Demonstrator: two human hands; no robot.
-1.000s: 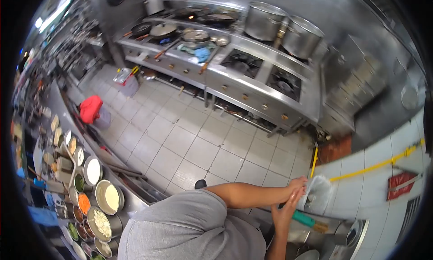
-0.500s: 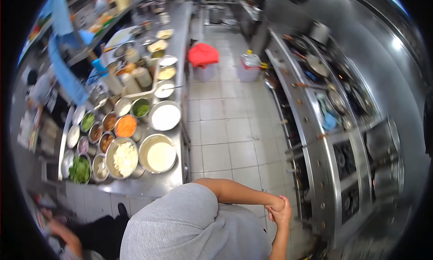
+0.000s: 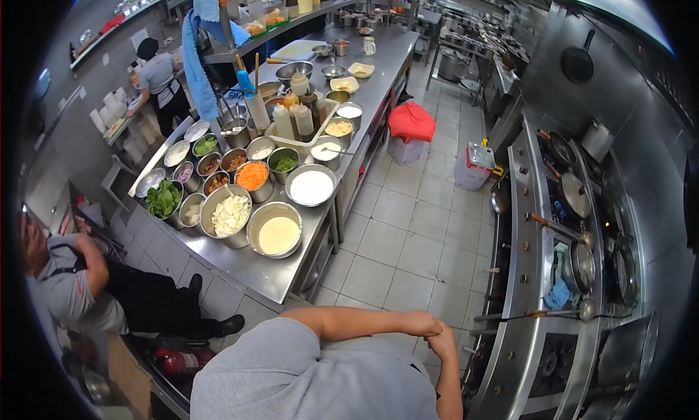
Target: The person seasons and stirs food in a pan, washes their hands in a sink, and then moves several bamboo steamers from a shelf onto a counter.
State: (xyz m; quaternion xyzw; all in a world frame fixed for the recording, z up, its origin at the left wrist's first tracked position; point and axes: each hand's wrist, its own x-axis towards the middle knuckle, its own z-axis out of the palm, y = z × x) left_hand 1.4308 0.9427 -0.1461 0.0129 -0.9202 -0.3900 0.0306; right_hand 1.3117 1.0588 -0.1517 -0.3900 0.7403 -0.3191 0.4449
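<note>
My left hand (image 3: 420, 323) is closed and meets my right hand (image 3: 441, 343) in front of my body, over the floor. My right hand is closed against the fingers of the left; how the fingers interlock is too small to make out. No tool or food shows in either one. Up and to the left of them stands a steel prep table (image 3: 266, 278). On its near corner are a pot of cream-coloured batter (image 3: 279, 235), a pot of chopped pale vegetable (image 3: 231, 215), a bowl of white contents (image 3: 311, 186) and a pot of shredded orange vegetable (image 3: 252, 175).
To the right runs a stove (image 3: 510, 274) with pans and a ladle (image 3: 587, 309). A red-covered bin (image 3: 411, 121) and a lidded tub (image 3: 475, 167) stand along the tiled aisle (image 3: 393, 220). One co-worker (image 3: 80, 282) sits at left; another (image 3: 162, 81) stands farther back.
The camera view has swung left and up, so the table and co-workers show more fully. My right hand has shifted from around my left wrist or hand to its fingers.
</note>
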